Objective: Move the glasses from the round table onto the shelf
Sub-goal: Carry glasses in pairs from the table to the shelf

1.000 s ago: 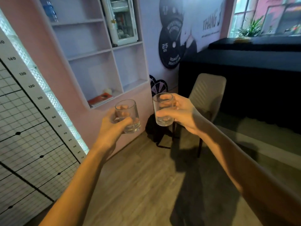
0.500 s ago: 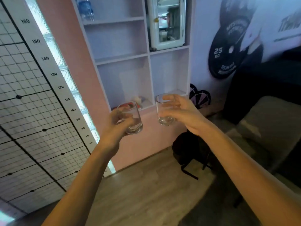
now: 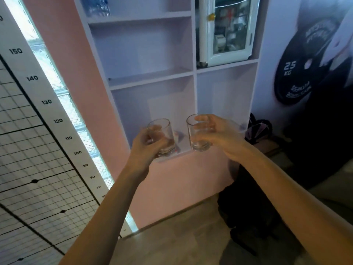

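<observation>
My left hand (image 3: 147, 145) grips a clear drinking glass (image 3: 165, 132), fingers curled round its side. In my right hand (image 3: 219, 133) is a second clear glass (image 3: 194, 139), held upright from the right. Both glasses are raised side by side in front of the lowest compartments of a white wall shelf (image 3: 152, 81). The round table is out of view.
The shelf holds a white glass-door cabinet (image 3: 227, 29) at upper right and a water bottle (image 3: 97, 5) on top. Small objects lie in the bottom left compartment behind the glasses. A height chart (image 3: 47, 111) is on the left, and a black bag (image 3: 246, 207) lies on the floor.
The view has swung left and closer to the shelf, which now fills the centre. Both hands still hold their glasses, now in front of the lowest compartments.
</observation>
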